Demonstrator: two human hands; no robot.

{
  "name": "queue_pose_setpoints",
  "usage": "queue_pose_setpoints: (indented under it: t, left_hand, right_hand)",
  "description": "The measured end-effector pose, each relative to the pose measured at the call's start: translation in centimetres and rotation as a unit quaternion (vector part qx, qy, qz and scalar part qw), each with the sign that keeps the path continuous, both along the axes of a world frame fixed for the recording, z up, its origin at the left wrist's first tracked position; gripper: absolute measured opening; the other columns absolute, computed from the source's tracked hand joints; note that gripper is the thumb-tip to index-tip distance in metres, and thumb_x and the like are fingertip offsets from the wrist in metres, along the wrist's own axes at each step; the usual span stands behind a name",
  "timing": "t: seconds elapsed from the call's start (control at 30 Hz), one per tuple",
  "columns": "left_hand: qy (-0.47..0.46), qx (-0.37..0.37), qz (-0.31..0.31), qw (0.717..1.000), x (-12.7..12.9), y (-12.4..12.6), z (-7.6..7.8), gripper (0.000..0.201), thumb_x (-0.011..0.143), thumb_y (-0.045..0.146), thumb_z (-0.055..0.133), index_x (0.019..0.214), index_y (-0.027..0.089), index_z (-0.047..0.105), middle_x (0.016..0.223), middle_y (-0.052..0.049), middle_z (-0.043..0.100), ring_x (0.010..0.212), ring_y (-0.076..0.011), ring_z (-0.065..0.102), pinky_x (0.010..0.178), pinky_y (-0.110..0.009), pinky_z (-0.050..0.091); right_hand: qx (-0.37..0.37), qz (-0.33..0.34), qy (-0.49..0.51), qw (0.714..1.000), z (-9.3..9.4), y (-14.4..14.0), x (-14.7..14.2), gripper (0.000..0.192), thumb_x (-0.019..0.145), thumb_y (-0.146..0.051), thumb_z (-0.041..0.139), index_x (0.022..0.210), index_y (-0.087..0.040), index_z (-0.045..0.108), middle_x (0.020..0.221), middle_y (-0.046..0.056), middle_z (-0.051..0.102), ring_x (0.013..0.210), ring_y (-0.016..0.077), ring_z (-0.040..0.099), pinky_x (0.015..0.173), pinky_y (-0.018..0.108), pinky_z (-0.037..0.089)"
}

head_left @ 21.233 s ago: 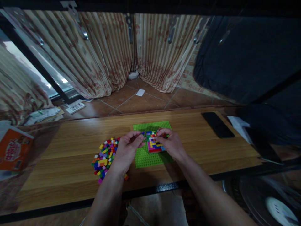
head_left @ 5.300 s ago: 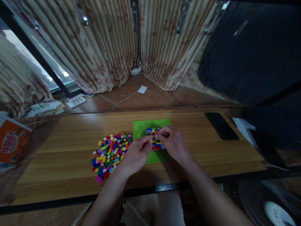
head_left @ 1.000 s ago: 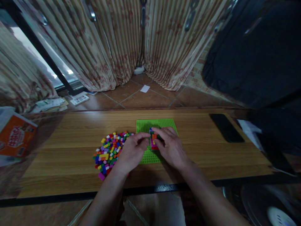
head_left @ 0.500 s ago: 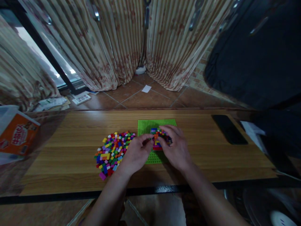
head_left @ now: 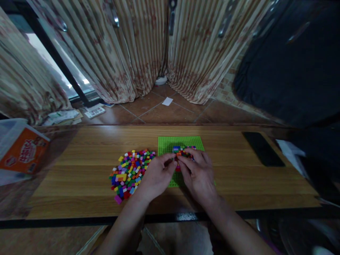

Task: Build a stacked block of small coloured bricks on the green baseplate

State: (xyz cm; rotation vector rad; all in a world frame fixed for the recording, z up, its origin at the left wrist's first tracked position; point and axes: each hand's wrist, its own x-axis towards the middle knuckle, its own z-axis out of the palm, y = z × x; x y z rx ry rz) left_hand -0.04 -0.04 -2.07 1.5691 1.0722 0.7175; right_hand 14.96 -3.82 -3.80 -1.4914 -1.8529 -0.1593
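both hands, left hand (head_left: 156,175) and right hand (head_left: 198,173), pinch the colourful brick block (head_left: 183,151) on the green baseplate (head_left: 167,144); loose bricks (head_left: 130,170) lie just left.

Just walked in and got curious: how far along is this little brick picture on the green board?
A small patch of coloured bricks already sits on the green baseplate. Both the left hand and right hand are working at that patch with fingertips. Most of the board is bare, and a big loose brick pile waits beside it.
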Motion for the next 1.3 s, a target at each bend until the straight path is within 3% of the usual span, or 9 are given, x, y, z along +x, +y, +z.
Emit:
queue_pose_setpoints:
  t: [0.37, 0.57, 0.8, 0.9, 1.03, 1.17, 1.3]
  left_hand:
    - [-0.005, 0.010, 0.007, 1.000, 0.2, -0.2, 0.2, 0.032, 0.086, 0.019, 0.052, 0.111, 0.017, 0.072, 0.086, -0.002, 0.075, 0.075, -0.0167, 0.066, 0.070, -0.026, 0.051]
    - [0.022, 0.040, 0.000, 0.999, 0.2, -0.3, -0.2, 0.033, 0.088, 0.018, 0.050, 0.113, 0.020, 0.071, 0.089, -0.002, 0.075, 0.081, -0.0174, 0.068, 0.078, -0.028, 0.053]
    - [0.091, 0.078, 0.010, 0.993, 0.5, -0.6, 0.8, 0.037, 0.090, 0.013, 0.042, 0.112, 0.016, 0.072, 0.103, -0.008, 0.076, 0.084, -0.0183, 0.070, 0.081, -0.030, 0.054]
    - [0.106, 0.087, 0.015, 0.990, 0.4, -0.6, 1.0, 0.038, 0.089, 0.011, 0.042, 0.112, 0.016, 0.072, 0.100, -0.007, 0.077, 0.083, -0.0178, 0.070, 0.082, -0.029, 0.054]
    - [0.152, 0.096, 0.038, 0.983, -0.4, -0.1, 0.9, 0.038, 0.088, 0.012, 0.045, 0.115, 0.017, 0.071, 0.089, -0.005, 0.077, 0.077, -0.0176, 0.070, 0.077, -0.028, 0.055]
    - [0.212, 0.114, 0.091, 0.966, -1.8, 0.8, 0.9, 0.039, 0.088, 0.015, 0.046, 0.119, 0.016, 0.070, 0.094, -0.008, 0.077, 0.082, -0.0198, 0.071, 0.076, -0.029, 0.054]
    - [0.218, 0.127, 0.091, 0.963, -2.6, 1.3, 0.9, 0.038, 0.089, 0.015, 0.045, 0.117, 0.017, 0.070, 0.095, -0.007, 0.077, 0.081, -0.0188, 0.070, 0.075, -0.027, 0.052]
  right_hand:
    - [-0.015, -0.033, -0.032, 0.999, -0.2, -0.2, -0.2, 0.023, 0.093, -0.024, 0.057, 0.109, -0.017, 0.072, 0.115, 0.013, 0.066, 0.104, 0.0277, 0.057, 0.090, 0.046, 0.048]
    - [-0.020, -0.043, -0.056, 0.997, -0.2, -0.2, -0.3, 0.024, 0.093, -0.026, 0.057, 0.108, -0.017, 0.073, 0.114, 0.013, 0.067, 0.104, 0.0287, 0.057, 0.091, 0.047, 0.048]
    - [-0.032, -0.073, -0.107, 0.991, -0.7, -0.9, -1.0, 0.029, 0.095, -0.026, 0.053, 0.113, -0.016, 0.072, 0.120, 0.015, 0.066, 0.109, 0.0320, 0.055, 0.090, 0.049, 0.048]
    - [-0.049, -0.081, -0.114, 0.989, -1.0, -1.1, -1.0, 0.030, 0.096, -0.026, 0.050, 0.116, -0.017, 0.071, 0.124, 0.015, 0.064, 0.112, 0.0325, 0.054, 0.091, 0.049, 0.048]
    - [-0.060, -0.070, -0.094, 0.991, -0.6, -0.8, -0.7, 0.032, 0.097, -0.026, 0.048, 0.117, -0.017, 0.070, 0.127, 0.016, 0.061, 0.114, 0.0322, 0.053, 0.092, 0.049, 0.048]
    - [-0.065, -0.071, -0.074, 0.993, -0.3, -0.6, -0.6, 0.030, 0.096, -0.026, 0.049, 0.114, -0.020, 0.072, 0.127, 0.015, 0.060, 0.112, 0.0311, 0.054, 0.093, 0.049, 0.047]
    - [-0.065, -0.073, -0.069, 0.993, -0.7, -0.6, -1.0, 0.031, 0.096, -0.023, 0.048, 0.118, -0.018, 0.069, 0.126, 0.016, 0.061, 0.117, 0.0316, 0.052, 0.094, 0.049, 0.046]
